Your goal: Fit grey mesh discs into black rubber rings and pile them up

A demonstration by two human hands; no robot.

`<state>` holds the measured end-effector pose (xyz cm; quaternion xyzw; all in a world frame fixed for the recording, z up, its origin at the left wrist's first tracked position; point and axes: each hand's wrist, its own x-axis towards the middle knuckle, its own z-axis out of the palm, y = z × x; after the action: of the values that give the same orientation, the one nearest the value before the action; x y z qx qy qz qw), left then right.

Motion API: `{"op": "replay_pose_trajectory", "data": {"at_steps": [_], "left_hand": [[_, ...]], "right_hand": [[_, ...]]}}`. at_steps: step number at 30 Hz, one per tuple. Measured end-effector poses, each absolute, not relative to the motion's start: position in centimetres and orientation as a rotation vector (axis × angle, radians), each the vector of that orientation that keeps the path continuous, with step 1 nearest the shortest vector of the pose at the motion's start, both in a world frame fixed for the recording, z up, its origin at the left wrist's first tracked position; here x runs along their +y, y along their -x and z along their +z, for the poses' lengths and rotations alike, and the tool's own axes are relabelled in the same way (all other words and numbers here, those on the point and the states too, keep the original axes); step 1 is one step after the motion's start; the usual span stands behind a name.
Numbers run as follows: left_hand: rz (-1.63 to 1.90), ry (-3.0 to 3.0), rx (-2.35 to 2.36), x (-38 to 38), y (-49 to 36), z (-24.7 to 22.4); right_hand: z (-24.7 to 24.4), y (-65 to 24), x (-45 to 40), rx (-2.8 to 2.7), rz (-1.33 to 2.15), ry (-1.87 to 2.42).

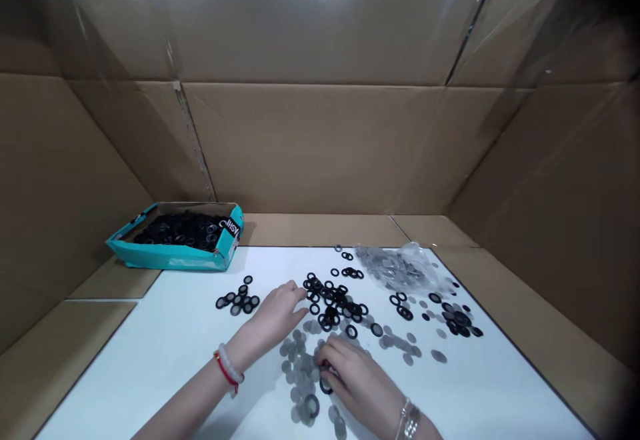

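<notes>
My left hand, with a red and a pale bracelet at its wrist, reaches over the white table, thumb and fingers apart, at the left edge of a pile of black rings. Nothing shows between its fingers. Nearer the front, my right hand has its fingers curled round a black ring, just right of scattered grey discs. To the left of my left hand lies a small group of black-rimmed discs.
A teal box full of black rings stands at the back left. At the back right lies a clear plastic bag of grey discs. More black pieces are on the right. Cardboard walls surround the table.
</notes>
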<state>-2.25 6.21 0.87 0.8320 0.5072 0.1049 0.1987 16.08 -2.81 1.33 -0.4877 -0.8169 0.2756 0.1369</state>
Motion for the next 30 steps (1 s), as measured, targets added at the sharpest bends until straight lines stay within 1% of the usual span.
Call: {"op": "replay_pose_trajectory", "data": {"at_steps": [4, 9, 14, 17, 20, 27, 30], "left_hand": [[0.362, -2.301, 1.399, 6.6, 1.0, 0.0], [0.498, -2.186, 1.35, 6.3, 0.6, -0.9], [0.635, -1.96, 1.325, 6.4, 0.5, -1.7], [0.668, -1.756, 1.285, 6.7, 0.3, -1.5], [0.692, -1.571, 1.2, 7.1, 0.2, -0.2], [0.756, -1.306, 1.03, 6.6, 0.5, 4.9], [0.787, -1.2, 1.021, 6.1, 0.6, 6.1]], "right_hand": [[1.4, -16.6, -2.9, -2.293, 0.79, 1.391], [1.3, -17.8, -2.1, -2.163, 0.928, 1.371], [2.0, -18.9, -0.5, -1.993, 1.014, 1.371], [2.6, -18.9, 0.7, -1.81, 1.133, 1.345], [3.1, -18.3, 1.9, -1.672, 1.232, 1.323], [4.3, -17.5, 4.8, -1.591, 1.368, 1.257], [5.0, -17.5, 5.4, -1.575, 1.403, 1.242]]}}
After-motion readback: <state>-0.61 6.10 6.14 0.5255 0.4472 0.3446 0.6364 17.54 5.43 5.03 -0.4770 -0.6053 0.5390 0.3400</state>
